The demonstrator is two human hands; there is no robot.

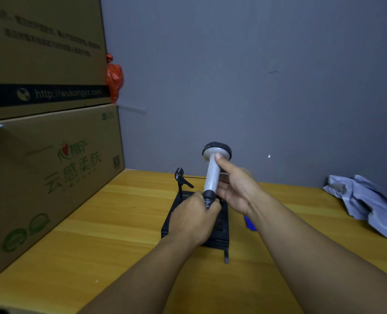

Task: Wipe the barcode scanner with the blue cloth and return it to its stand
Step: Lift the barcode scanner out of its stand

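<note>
Holding scanner [213, 171] upright: left hand [194, 217] grip clamped on base end, right hand [235, 189] fingers round handle.

Occlusions, crops and blur, head view.

Black flat base of the scanner stand [222, 232] largely covered by the left hand [193, 217] and forearm; lower black end of the grey-handled barcode scanner [213, 175] buried in that hand's closed fingers. Bright blue cloth [249, 223] seen only as a small sliver under the right forearm, rest hidden. Stacked brown cardboard boxes [51, 177] cut off by left and top edges; upper printed lines too blurred to read. Red plastic bag [115, 78] half hidden behind the boxes. Crumpled pale grey-blue fabric [369, 207] cropped at right edge.
</note>
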